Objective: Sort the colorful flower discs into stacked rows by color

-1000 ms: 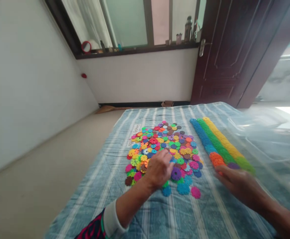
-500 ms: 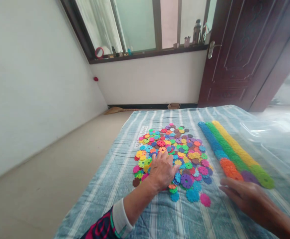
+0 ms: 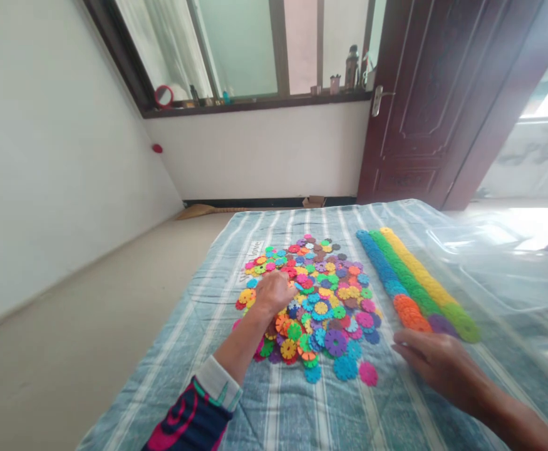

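My left hand [image 3: 274, 293] is over the left part of a loose pile of notched plastic discs [image 3: 334, 341] in many colours. Its fingers curl down with the tips hidden, and I cannot make out what they hold. My right hand [image 3: 438, 360] rests low at the right, fingers stretched out and slightly apart, no disc visible in it. Just beyond its fingertips lie overlapping orange discs [image 3: 411, 313], at the near end of a blue row [image 3: 381, 263]. Alongside run a green row [image 3: 403, 269] ending in purple and a yellow row [image 3: 412, 266] ending in lime green.
A striped blue-grey cloth [image 3: 170, 376] covers the surface under the discs. Clear plastic containers [image 3: 503, 275] stand at the right edge. Farther off are a brown door [image 3: 424, 113], a window sill [image 3: 264, 103] with small items and a broom [image 3: 198, 212] on the floor.
My left hand has moved up and left across the pile, and its fingers are more curled. My right hand stays by the orange discs. The whole view has shifted somewhat.
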### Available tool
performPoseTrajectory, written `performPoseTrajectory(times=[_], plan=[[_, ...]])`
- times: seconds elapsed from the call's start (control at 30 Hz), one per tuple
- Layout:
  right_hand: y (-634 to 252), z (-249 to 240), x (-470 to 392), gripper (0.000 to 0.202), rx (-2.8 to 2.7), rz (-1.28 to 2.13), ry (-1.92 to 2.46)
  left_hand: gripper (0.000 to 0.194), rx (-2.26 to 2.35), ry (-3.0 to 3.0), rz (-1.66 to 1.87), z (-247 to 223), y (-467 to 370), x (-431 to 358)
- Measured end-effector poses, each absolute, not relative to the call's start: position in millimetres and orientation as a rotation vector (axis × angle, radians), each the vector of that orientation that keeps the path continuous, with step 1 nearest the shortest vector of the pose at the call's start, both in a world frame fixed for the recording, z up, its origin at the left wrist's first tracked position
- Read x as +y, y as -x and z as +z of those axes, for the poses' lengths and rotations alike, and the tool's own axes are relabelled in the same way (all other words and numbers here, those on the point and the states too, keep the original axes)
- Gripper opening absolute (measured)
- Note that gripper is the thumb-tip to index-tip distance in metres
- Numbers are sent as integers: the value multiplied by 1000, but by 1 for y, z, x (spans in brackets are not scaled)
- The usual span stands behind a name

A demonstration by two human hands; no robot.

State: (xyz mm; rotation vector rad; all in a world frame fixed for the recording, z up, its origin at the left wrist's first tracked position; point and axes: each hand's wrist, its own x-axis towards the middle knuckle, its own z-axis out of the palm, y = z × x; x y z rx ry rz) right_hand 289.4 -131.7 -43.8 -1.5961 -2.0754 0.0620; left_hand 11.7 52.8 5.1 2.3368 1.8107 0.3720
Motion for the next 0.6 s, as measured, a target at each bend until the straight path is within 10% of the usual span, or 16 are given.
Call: performPoseTrajectory(times=[0.6], plan=[[-286, -38, -129, 33, -1984, 132, 1583, 13, 1227, -1744, 1072, 14, -26, 29]])
